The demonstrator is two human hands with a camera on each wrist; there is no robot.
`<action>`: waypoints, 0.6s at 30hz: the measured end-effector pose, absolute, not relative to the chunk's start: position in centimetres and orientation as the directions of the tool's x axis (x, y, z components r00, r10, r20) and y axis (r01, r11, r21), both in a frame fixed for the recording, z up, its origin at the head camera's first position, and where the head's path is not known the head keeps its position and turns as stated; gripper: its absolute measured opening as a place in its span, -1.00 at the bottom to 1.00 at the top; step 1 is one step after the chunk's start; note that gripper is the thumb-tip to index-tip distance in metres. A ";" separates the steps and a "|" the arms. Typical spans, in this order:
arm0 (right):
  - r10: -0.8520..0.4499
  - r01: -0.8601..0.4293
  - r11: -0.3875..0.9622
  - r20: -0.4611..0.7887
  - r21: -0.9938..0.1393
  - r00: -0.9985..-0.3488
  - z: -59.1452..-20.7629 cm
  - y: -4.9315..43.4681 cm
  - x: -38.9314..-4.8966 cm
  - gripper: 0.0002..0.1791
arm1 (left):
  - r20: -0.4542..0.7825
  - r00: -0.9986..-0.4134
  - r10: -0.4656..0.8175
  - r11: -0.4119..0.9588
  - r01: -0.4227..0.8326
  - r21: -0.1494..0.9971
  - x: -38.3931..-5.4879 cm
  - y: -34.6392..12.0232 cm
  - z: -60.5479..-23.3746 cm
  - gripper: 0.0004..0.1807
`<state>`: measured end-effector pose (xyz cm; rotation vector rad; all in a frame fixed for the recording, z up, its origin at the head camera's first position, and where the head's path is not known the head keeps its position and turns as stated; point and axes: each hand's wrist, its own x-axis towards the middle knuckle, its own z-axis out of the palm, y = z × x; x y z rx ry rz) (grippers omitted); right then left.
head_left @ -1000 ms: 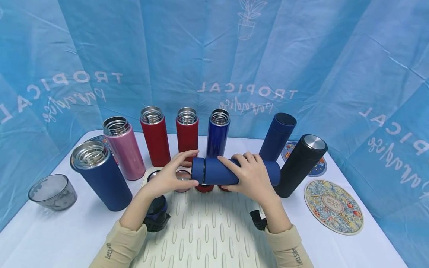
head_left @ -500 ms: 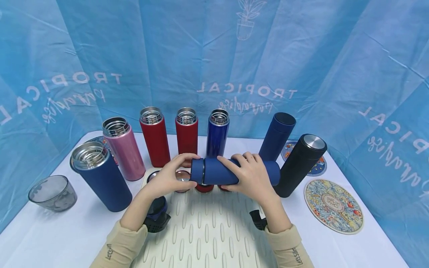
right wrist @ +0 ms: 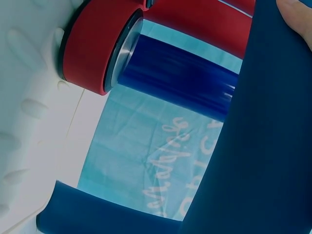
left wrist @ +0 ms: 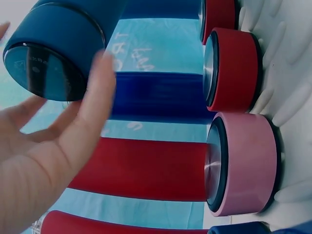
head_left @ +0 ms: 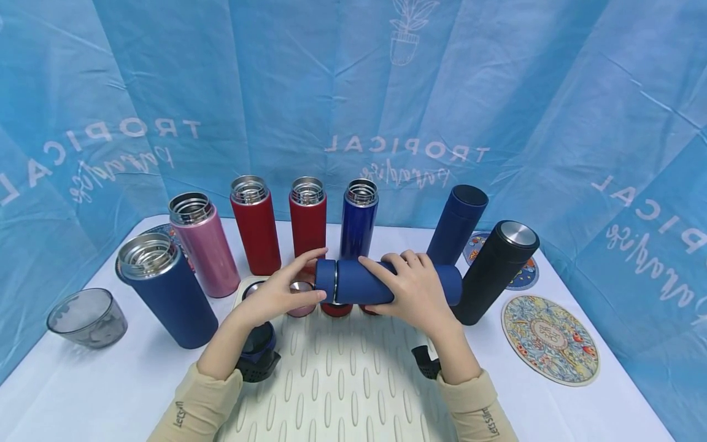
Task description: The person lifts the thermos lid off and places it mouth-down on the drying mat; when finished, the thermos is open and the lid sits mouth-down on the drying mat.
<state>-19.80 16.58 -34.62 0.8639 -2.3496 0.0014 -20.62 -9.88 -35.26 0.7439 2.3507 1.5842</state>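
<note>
A matte dark blue thermos (head_left: 359,282) lies sideways in the air over a cream ribbed mat (head_left: 342,380). My right hand (head_left: 414,288) grips its body, the thumb across the near top. At the left end is its lid (head_left: 325,279), divided from the body by a thin shiny seam. My left hand (head_left: 273,296) pinches this lid, thumb at the near edge and fingers on the far side. In the left wrist view the lid's end face (left wrist: 46,73) is glossy black with faint marks. The body (right wrist: 253,146) fills the right of the right wrist view.
Behind stand uncapped bottles: navy (head_left: 173,294), pink (head_left: 208,252), two red (head_left: 256,236), shiny blue (head_left: 359,224). Capped navy (head_left: 455,227) and black (head_left: 494,276) ones are at right. Several lids, one pink (left wrist: 251,165), line the mat's back edge. A glass bowl (head_left: 88,319) and coaster (head_left: 549,341) flank it.
My left fingers and thumb shift slightly on the lid, closing in, then spreading a little. The right hand and the thermos stay in place.
</note>
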 end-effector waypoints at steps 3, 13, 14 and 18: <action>-0.583 -0.581 0.788 0.556 0.206 -0.593 -34.6 16.6 -19.8 -0.09 | 0.159 -0.833 0.530 0.231 0.323 0.918 -20.6 -9.8 -35.2 -0.08; -0.585 -0.593 0.781 0.567 0.198 -0.580 -34.6 16.6 -19.9 -0.07 | 0.252 -0.814 0.523 0.183 0.397 0.900 -20.5 -9.6 -35.2 -0.31; -0.585 -0.593 0.780 0.568 0.198 -0.579 -34.7 16.6 -19.9 -0.07 | 0.244 -0.818 0.521 0.187 0.388 0.903 -20.5 -9.6 -35.2 -0.31; -0.584 -0.592 0.781 0.568 0.200 -0.579 -34.8 16.5 -19.9 -0.07 | 0.201 -0.832 0.518 0.186 0.339 0.922 -20.5 -9.7 -35.2 -0.32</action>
